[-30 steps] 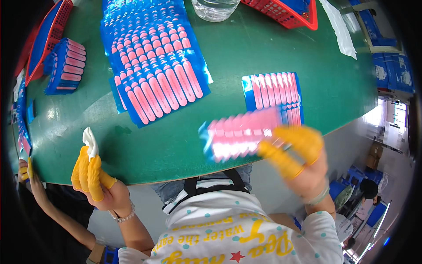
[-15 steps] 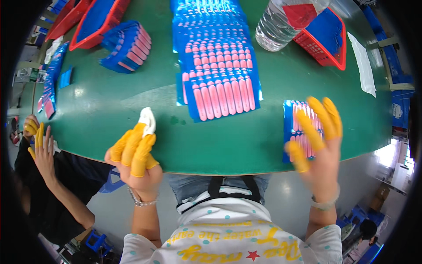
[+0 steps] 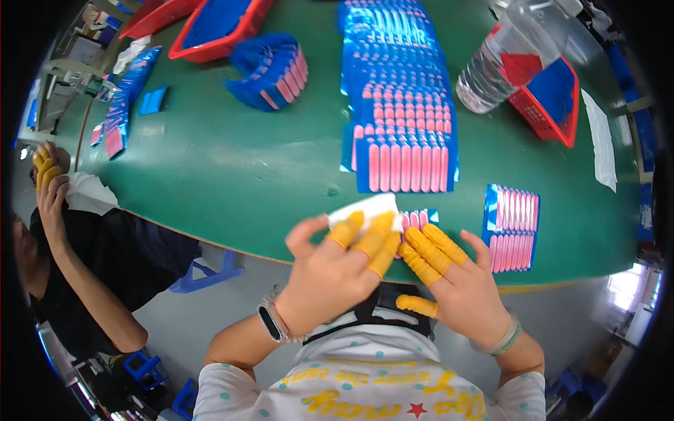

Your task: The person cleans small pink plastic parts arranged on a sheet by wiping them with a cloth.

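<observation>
Green tabletop (image 3: 232, 168) bears a pink sheet (image 3: 415, 219) (partly covered) under both hands (image 3: 337, 270) (image 3: 463, 288).

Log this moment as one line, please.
left hand: fingers on white cloth | right hand: fingers on pink-and-blue sheet | right of hands: second sheet | beyond: overlapping sheets

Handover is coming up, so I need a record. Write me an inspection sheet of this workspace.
Surface: glossy green table.
Work items: blue sheet with pink strips, partly hidden by the hands; second sheet to its right; overlapping sheets beyond.
Clutter: clear bottle and red basket at right, curled bundle at left.
Hands: left hand on a white wipe; right hand flat, thumb spread.
Cables: nothing seen.
Surroundings: co-worker at left, blue stool.
</observation>
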`<state>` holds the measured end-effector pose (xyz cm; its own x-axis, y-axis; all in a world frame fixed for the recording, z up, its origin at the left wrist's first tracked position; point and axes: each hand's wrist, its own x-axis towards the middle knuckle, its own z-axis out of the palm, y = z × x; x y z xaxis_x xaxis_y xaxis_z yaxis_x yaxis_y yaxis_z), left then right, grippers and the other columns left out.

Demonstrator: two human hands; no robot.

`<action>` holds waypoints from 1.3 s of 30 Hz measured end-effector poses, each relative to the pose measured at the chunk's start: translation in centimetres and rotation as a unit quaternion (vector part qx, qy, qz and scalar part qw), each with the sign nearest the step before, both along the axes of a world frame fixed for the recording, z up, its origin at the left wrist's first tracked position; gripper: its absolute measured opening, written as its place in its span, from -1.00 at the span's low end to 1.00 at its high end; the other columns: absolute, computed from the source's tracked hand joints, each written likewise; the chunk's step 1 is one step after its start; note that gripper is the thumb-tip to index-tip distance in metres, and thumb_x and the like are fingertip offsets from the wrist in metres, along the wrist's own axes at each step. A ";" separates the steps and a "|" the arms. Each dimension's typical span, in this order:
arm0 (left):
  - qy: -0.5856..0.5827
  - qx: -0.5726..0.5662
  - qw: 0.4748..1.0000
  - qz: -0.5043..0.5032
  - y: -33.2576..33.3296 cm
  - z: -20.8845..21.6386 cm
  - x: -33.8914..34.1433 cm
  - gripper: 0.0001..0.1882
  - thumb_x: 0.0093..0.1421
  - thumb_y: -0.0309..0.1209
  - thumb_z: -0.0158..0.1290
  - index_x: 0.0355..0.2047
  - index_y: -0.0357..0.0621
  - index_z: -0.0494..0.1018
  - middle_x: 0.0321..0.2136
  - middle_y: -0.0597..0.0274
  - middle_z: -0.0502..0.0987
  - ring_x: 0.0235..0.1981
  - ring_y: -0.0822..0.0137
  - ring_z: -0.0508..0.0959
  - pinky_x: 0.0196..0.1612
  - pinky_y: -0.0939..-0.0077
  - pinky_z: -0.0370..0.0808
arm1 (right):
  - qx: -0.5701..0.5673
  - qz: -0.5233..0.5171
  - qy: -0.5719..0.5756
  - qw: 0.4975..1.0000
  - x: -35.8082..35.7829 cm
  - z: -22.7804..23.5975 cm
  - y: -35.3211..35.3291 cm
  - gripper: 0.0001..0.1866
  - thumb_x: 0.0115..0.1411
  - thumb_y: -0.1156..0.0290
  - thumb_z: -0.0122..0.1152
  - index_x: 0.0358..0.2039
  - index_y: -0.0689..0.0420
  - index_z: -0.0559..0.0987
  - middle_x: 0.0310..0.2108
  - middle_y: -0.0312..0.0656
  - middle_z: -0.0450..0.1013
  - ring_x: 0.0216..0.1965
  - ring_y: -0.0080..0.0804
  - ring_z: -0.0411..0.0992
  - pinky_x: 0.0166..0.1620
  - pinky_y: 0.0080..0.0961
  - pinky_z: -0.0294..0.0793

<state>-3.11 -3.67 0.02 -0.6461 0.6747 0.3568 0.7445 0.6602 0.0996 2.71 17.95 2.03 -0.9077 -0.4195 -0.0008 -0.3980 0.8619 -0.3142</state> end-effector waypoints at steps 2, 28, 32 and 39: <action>-0.011 -0.020 0.998 -0.055 -1.3 0.5 1.9 -0.68 0.06 -0.34 0.12 -0.15 0.22 0.64 0.02 0.49 0.59 -0.02 0.41 0.55 0.08 0.09 0.16 | -0.006 0.001 -0.002 1.000 0.3 0.2 -0.3 -0.38 0.13 -0.03 0.27 0.11 0.09 0.54 0.17 -0.23 0.44 0.24 -0.36 0.33 0.32 -0.09 0.04; 0.005 0.045 0.997 -0.062 -1.7 -1.0 4.4 -0.67 0.12 -0.30 0.08 -0.08 0.14 0.61 -0.11 0.51 0.59 -0.06 0.50 0.52 0.00 0.29 0.25 | 0.032 -0.024 0.026 0.999 2.2 -0.2 -1.3 -0.33 0.04 0.09 0.40 0.12 0.17 0.50 0.20 -0.08 0.40 0.27 -0.16 0.30 0.25 -0.02 0.04; 0.008 0.002 1.000 -0.013 -1.1 -0.4 0.8 -0.65 0.07 -0.30 0.11 -0.09 0.20 0.61 -0.04 0.53 0.58 -0.06 0.42 0.51 0.00 0.17 0.23 | 0.035 -0.017 0.050 0.998 1.6 -0.5 -1.4 -0.42 0.12 0.06 0.32 0.11 0.07 0.54 0.19 -0.25 0.42 0.24 -0.39 0.34 0.23 -0.17 0.08; -0.024 -0.032 0.996 -0.074 -2.4 0.1 3.8 -0.67 0.06 -0.31 0.12 -0.13 0.25 0.63 0.02 0.54 0.56 -0.07 0.37 0.52 -0.02 0.17 0.21 | 0.024 -0.039 0.032 0.998 1.9 -0.4 -1.6 -0.43 0.16 0.10 0.28 0.16 0.03 0.51 0.23 -0.29 0.38 0.25 -0.44 0.31 0.22 -0.21 0.09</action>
<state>0.64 -6.07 0.11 -0.5524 0.7847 0.2811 0.8300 0.5489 0.0987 4.58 16.39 1.62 -0.9366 -0.3481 0.0409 -0.3470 0.9045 -0.2480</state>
